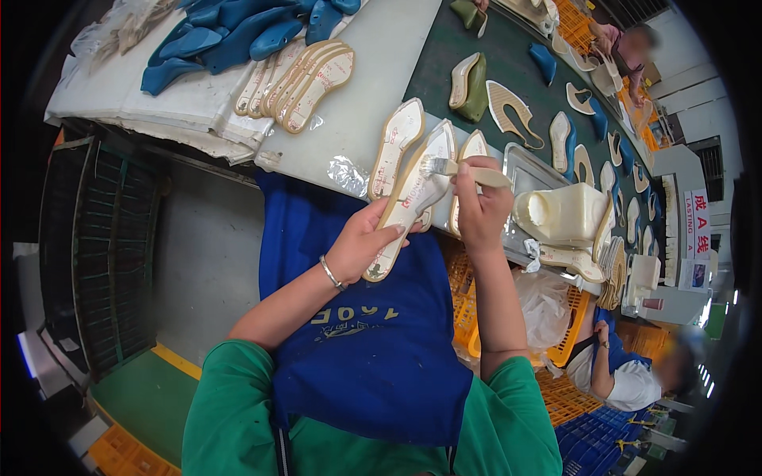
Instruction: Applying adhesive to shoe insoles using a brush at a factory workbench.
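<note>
My left hand grips a pale shoe insole near its narrow end, tilted over my blue apron. My right hand is closed around the light handle of a flat brush. Its bristles touch the insole's upper face, where a wet-looking patch shows. Beside the held piece, one insole lies on the table's near edge to the left and another insole to the right, partly hidden by my right hand. Right of that hand, a whitish plastic container, crusted around its opening, rests in a metal tray.
Blue shoe lasts and a row of insoles lie on the white table to the left. Beyond, a dark green conveyor carries lasts and insoles. Two people work along the right. Orange crates stand below; a dark rack is at left.
</note>
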`<state>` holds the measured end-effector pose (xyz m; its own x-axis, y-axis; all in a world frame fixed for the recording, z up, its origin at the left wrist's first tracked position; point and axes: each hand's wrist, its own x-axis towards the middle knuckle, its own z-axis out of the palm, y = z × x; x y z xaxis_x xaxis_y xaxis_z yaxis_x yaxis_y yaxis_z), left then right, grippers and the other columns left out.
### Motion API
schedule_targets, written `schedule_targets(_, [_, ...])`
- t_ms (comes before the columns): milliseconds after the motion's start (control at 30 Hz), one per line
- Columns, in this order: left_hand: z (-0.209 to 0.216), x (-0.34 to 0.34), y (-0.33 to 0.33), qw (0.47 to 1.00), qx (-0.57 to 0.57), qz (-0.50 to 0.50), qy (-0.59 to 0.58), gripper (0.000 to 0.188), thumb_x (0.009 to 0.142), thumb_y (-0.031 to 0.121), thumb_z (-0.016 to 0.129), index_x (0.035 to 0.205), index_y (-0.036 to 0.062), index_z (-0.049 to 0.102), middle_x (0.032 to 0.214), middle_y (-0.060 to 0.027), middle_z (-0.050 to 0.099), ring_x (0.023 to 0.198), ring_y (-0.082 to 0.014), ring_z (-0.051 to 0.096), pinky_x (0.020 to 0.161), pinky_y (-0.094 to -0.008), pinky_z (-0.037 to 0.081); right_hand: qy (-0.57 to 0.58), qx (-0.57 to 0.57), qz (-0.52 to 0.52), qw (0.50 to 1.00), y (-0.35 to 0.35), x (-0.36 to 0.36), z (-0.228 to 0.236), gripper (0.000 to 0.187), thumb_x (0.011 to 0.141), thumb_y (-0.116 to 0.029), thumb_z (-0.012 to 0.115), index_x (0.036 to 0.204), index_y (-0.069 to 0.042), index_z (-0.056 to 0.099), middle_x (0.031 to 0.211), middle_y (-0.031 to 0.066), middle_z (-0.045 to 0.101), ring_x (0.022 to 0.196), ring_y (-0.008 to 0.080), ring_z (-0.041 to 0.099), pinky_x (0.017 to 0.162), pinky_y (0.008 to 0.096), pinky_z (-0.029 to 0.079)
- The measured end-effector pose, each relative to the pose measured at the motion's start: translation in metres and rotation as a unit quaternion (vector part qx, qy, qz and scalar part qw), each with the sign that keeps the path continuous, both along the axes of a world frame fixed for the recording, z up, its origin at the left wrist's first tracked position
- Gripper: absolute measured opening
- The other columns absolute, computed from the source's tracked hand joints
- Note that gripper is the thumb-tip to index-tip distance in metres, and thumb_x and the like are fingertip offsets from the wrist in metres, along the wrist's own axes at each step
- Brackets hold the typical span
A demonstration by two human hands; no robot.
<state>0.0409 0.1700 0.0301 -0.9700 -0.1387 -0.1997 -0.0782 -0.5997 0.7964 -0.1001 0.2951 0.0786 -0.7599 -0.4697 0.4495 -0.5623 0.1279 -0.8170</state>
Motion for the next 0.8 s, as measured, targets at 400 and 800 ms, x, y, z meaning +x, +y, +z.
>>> schedule_targets(400, [-0.023, 0.002, 0.0, 0.998, -0.061, 0.003, 0.016, 0.047, 0.094, -0.002, 0.05, 0.14, -0.001, 0.043, 0.125, -0.0101, 0.059, 0.113, -0.0153, 0.06, 0.087, -0.0259, 0.051, 0.092, 0.05, 0.042, 0.994, -0.006, 0.017, 0.01, 0.006, 0.084, -0.005, 0.068, 0.083, -0.002, 0.063, 0.072, 0.0097, 0.065, 0.058, 0.0207, 0.061, 0.055, 0.0304, 0.047])
schedule_targets(800, [-0.019, 0.001, -0.005, 1.0, -0.004, -0.009, 0.009, 0.047, 0.094, -0.002, 0.052, 0.14, -0.0014, 0.043, 0.127, -0.012, 0.059, 0.111, -0.0183, 0.062, 0.089, -0.0283, 0.053, 0.111, 0.055, 0.091, 0.988, 0.002, 0.038, 0.011, 0.007, 0.083, -0.006, 0.07, 0.083, -0.002, 0.064, 0.074, 0.0117, 0.065, 0.061, 0.0212, 0.064, 0.055, 0.0311, 0.048])
